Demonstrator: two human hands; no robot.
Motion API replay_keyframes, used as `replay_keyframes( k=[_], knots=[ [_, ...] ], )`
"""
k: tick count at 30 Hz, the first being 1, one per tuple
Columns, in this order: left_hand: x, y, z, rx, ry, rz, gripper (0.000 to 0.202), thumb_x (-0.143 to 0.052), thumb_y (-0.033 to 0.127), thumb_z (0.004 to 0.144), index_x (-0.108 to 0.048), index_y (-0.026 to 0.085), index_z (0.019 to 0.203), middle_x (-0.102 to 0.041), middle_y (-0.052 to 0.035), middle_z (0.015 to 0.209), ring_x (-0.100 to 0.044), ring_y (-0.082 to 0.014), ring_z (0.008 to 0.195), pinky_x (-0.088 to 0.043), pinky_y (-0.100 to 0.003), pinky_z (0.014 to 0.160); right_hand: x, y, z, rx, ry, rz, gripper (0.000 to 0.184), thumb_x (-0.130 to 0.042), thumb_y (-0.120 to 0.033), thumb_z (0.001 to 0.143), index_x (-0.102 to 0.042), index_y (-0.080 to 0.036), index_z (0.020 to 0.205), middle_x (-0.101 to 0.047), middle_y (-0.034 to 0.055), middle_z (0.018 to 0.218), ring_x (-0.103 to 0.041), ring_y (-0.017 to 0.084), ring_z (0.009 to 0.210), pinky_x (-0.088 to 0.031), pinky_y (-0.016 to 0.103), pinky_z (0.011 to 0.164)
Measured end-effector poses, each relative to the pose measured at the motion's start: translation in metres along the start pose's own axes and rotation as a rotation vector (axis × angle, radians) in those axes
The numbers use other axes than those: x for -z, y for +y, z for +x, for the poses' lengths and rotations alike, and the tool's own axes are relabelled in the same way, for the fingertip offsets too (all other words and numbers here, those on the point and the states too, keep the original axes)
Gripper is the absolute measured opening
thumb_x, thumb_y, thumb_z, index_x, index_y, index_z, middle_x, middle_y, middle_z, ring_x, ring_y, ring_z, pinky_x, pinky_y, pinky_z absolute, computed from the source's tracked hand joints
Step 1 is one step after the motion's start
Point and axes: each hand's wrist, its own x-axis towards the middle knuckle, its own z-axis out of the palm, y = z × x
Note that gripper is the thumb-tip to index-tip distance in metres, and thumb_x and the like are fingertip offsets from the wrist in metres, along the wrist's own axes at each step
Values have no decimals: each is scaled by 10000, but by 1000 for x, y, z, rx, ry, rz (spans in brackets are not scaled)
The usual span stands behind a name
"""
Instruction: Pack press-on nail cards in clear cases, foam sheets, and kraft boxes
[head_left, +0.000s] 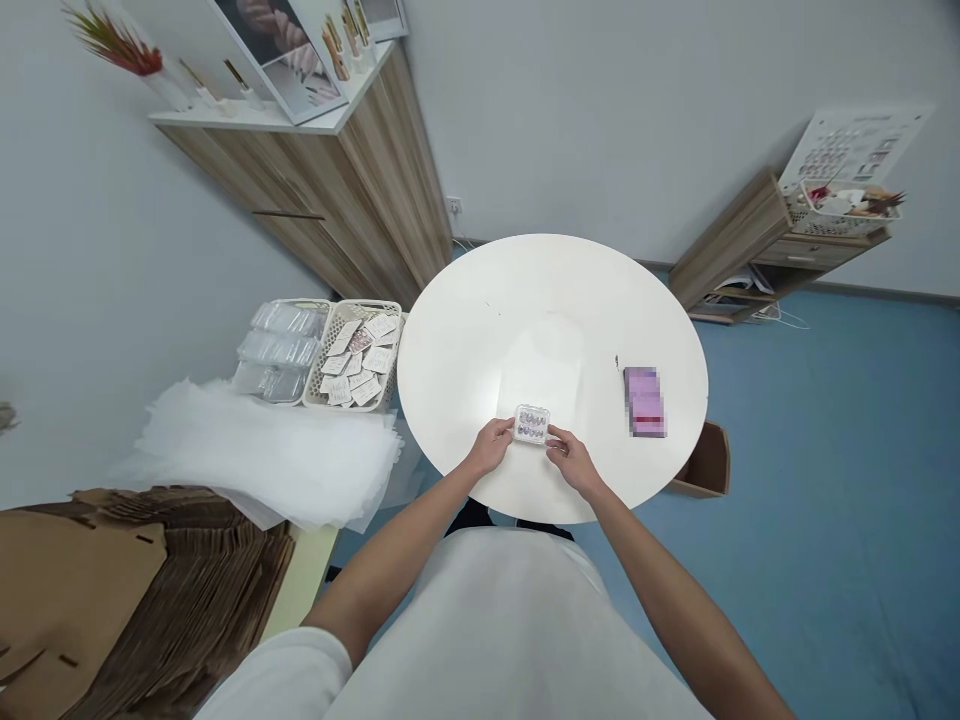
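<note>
Over the near part of the white round table (465, 330), a small clear plastic case (532, 424) sits between my hands. Two rows of shiny pinkish pieces, which look like false nails, show inside it. My left hand (492, 446) grips the case's left edge with its fingertips. On the opposite edge, the fingers and thumb of my right hand (572, 462) close on the right side. Whether the case touches the tabletop or is slightly lifted, I cannot tell. To the right lies a purple-pink pack (645, 402), blurred by pixelation.
Left of the table stand a basket of small printed cards (354, 360) and a basket of clear plastic packs (279, 345). White foam sheets (270, 450) and brown cardboard (180, 600) are nearer. Beneath the right rim is a brown box (709, 462). Wooden cabinets (390, 180) stand behind.
</note>
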Motion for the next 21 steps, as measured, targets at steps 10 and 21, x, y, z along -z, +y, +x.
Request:
replay_keyframes(
  k=[10, 21],
  knots=[
    [-32, -4, -19, 72, -15, 77, 349, -400, 219, 808, -558, 229, 1120, -542, -26, 1103, -497, -167, 1037, -373, -278, 903, 23, 29, -11, -26, -69, -64, 479, -498, -151, 696, -470, -207, 1172, -499, 69, 1215, -543, 161, 1016, -459, 324, 874],
    [-22, -7, -21, -3, -128, 283, 358, -351, 182, 791, -574, 241, 1065, -577, -21, 955, -527, -172, 929, -412, -280, 822, 3, 41, -16, 26, -14, -181, 500, -463, -121, 685, -466, -223, 1174, -502, 61, 1176, -563, 156, 966, -479, 323, 833]
  ],
)
